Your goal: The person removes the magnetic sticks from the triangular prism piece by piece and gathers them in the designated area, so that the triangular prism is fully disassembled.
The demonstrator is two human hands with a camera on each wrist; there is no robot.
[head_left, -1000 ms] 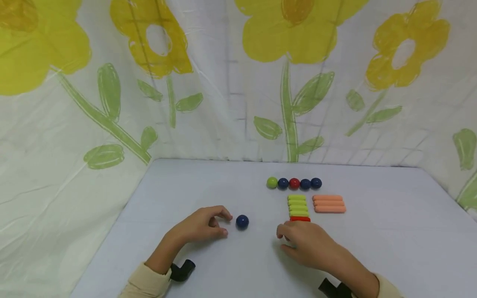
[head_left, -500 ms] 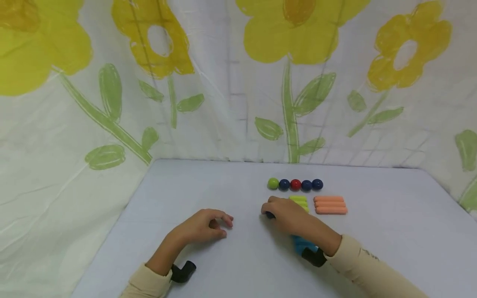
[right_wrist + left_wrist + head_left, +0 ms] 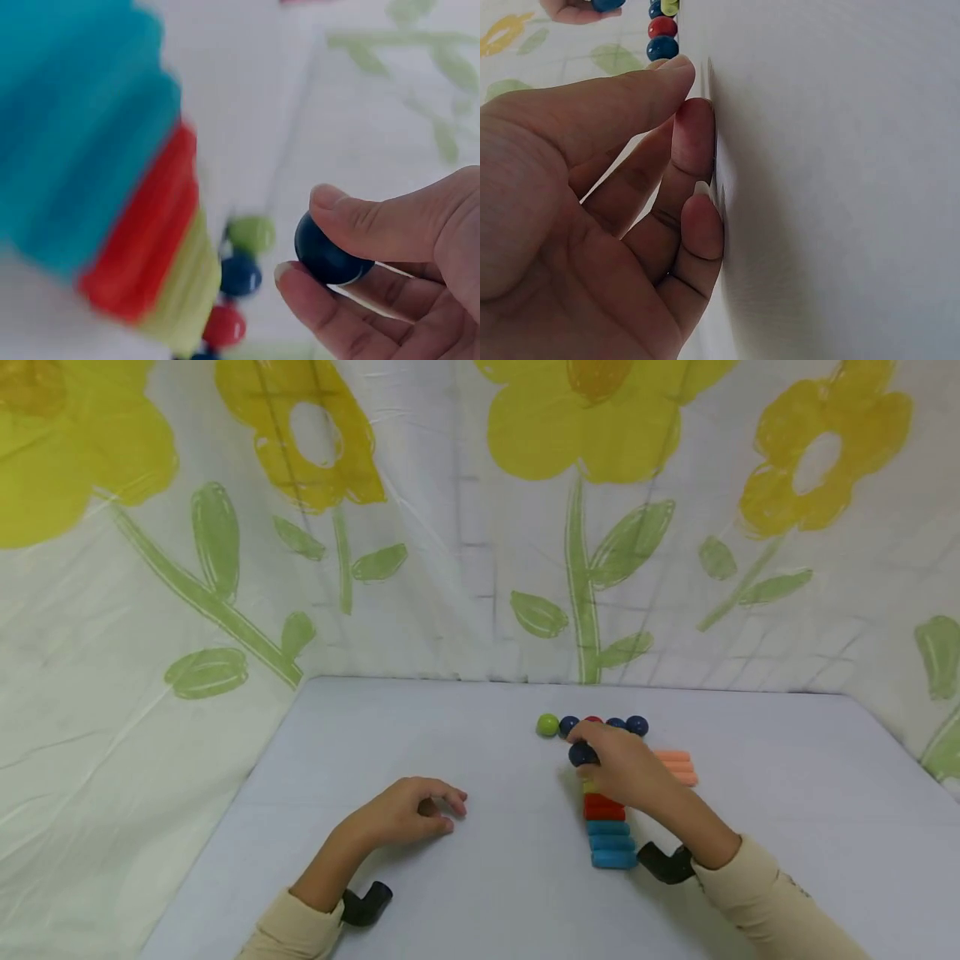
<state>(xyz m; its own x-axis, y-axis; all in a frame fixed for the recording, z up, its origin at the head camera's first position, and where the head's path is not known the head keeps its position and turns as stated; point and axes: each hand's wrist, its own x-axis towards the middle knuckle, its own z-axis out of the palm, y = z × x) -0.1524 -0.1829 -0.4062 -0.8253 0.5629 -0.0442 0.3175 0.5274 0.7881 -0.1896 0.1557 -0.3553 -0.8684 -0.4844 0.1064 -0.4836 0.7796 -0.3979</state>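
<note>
My right hand (image 3: pixel 633 772) pinches a dark blue ball (image 3: pixel 581 754) between thumb and fingers, above the upper part of a column of short sticks. In the right wrist view the blue ball (image 3: pixel 324 251) shows between thumb and fingertips. Behind that hand runs a row of balls: a lime green ball (image 3: pixel 547 725) at the left end, a red ball (image 3: pixel 593 719) partly covered by my fingers, and dark blue balls (image 3: pixel 637 726) among them. My left hand (image 3: pixel 408 810) rests on the table with its fingers loosely bent and nothing in it.
Red sticks (image 3: pixel 604 807) and blue sticks (image 3: pixel 611 843) form the near part of the column; yellow-green sticks (image 3: pixel 184 292) are mostly hidden by the hand in the head view. Orange sticks (image 3: pixel 678 768) lie right of it. A flowered curtain (image 3: pixel 450 568) hangs behind the white table (image 3: pixel 390 718).
My right hand took up the single dark blue ball beside the left hand and carried it right and back, above the stick column. The left hand stays put.
</note>
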